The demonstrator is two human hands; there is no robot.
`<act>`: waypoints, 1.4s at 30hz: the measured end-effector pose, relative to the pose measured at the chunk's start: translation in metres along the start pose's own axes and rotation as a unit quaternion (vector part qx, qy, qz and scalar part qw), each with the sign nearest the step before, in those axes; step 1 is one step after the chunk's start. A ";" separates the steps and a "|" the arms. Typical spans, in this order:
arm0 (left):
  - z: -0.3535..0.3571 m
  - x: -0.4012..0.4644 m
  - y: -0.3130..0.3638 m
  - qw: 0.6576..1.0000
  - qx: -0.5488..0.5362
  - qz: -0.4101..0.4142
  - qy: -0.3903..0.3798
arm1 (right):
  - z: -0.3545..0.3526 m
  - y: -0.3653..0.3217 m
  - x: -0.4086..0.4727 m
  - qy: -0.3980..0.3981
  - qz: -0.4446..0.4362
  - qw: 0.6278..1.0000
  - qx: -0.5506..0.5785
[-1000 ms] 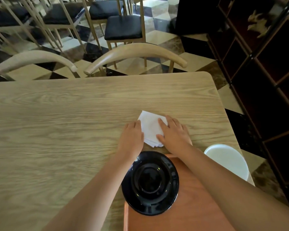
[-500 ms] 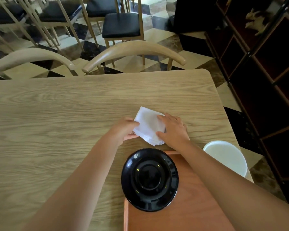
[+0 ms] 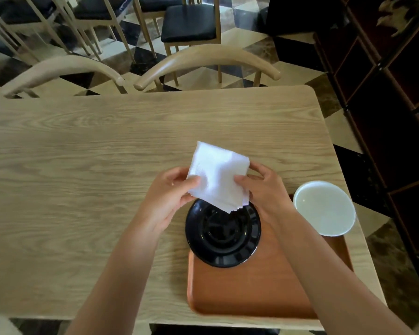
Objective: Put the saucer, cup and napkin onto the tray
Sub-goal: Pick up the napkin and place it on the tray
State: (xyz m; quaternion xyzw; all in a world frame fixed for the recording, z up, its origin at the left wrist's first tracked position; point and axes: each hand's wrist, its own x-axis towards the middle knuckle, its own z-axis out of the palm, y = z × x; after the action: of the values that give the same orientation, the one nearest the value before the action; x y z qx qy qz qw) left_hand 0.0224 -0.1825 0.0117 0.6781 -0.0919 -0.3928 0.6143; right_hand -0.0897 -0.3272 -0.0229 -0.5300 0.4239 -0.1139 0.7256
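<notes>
A folded white napkin is held off the table between both hands, its lower corner hanging over the saucer's far rim. My left hand pinches its left edge and my right hand grips its right edge. The black saucer sits on the far left corner of the brown tray, partly overhanging the tray's edge. A white cup stands at the tray's far right corner, seen from above.
The tray lies near the front right of a light wooden table. Two curved wooden chair backs line the far edge. A dark shelving unit stands to the right, beyond the table edge.
Both hands have lifted the napkin off the table and brought it toward me, above the saucer's far rim. The saucer, cup and tray stay put.
</notes>
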 end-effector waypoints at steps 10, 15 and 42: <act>0.029 -0.079 -0.036 0.995 -0.066 -0.046 -0.054 | -0.063 0.010 -0.093 -0.016 -0.078 0.997 -0.019; 0.067 -0.110 -0.070 0.995 -0.038 -0.066 -0.062 | -0.107 0.033 -0.133 0.029 -0.073 0.994 -0.076; 0.133 -0.133 -0.173 0.782 0.549 0.293 -0.040 | -0.157 0.139 -0.156 0.099 -0.249 0.753 -0.601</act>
State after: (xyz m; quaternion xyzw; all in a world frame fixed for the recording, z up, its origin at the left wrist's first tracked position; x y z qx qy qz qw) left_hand -0.2150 -0.1642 -0.0804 0.8247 -0.5109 -0.1037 0.2196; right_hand -0.3411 -0.2796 -0.0782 -0.9292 0.3280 -0.0643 0.1580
